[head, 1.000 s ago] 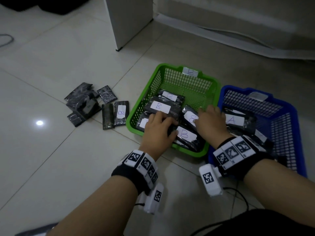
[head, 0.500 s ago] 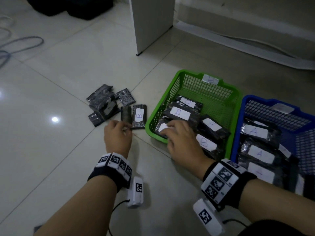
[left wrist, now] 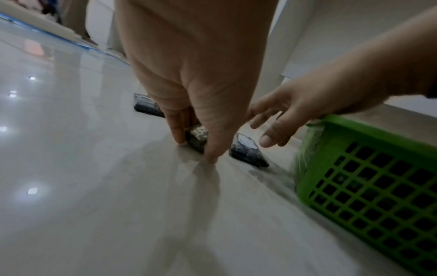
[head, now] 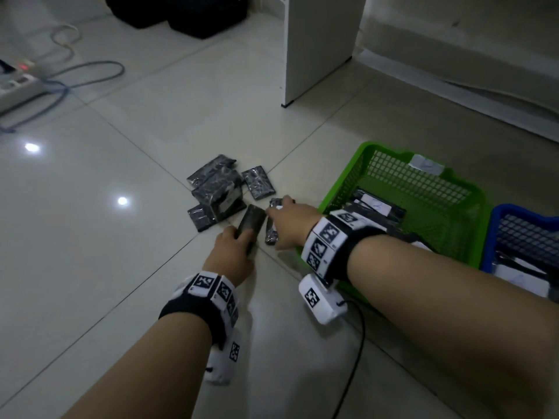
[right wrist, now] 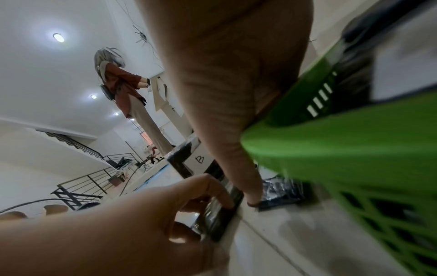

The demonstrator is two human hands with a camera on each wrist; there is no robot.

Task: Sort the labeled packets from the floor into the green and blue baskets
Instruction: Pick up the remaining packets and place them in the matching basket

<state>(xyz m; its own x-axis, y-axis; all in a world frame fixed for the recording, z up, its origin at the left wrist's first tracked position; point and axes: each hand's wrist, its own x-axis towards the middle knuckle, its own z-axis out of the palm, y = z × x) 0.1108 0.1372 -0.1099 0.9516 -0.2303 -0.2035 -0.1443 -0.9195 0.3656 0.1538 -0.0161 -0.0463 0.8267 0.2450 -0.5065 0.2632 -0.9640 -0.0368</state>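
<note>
On the floor, my left hand (head: pixel 242 237) pinches a dark packet (head: pixel 252 219) by its long sides, one edge tipped up; the left wrist view shows the finger and thumb either side of the packet (left wrist: pixel 197 137). My right hand (head: pixel 281 219) reaches over the neighbouring packet (head: pixel 271 235), marked B (right wrist: pixel 201 159). Its fingers are spread and its thumb touches the near end. A pile of several more packets (head: pixel 216 192) lies just beyond. The green basket (head: pixel 344 176) holds B packets, and the blue basket (head: pixel 496 213) at far right holds labelled ones too.
A white cabinet panel (head: pixel 317 46) stands behind the packets. A power strip (head: pixel 18 86) with cables lies far left, and black bags (head: pixel 181 13) sit at the top. Another person (right wrist: pixel 127 89) stands farther off in the room. Bare tile lies left of the pile.
My right hand left the green basket and moved left to the B packet on the floor. My left hand took hold of the dark packet beside it.
</note>
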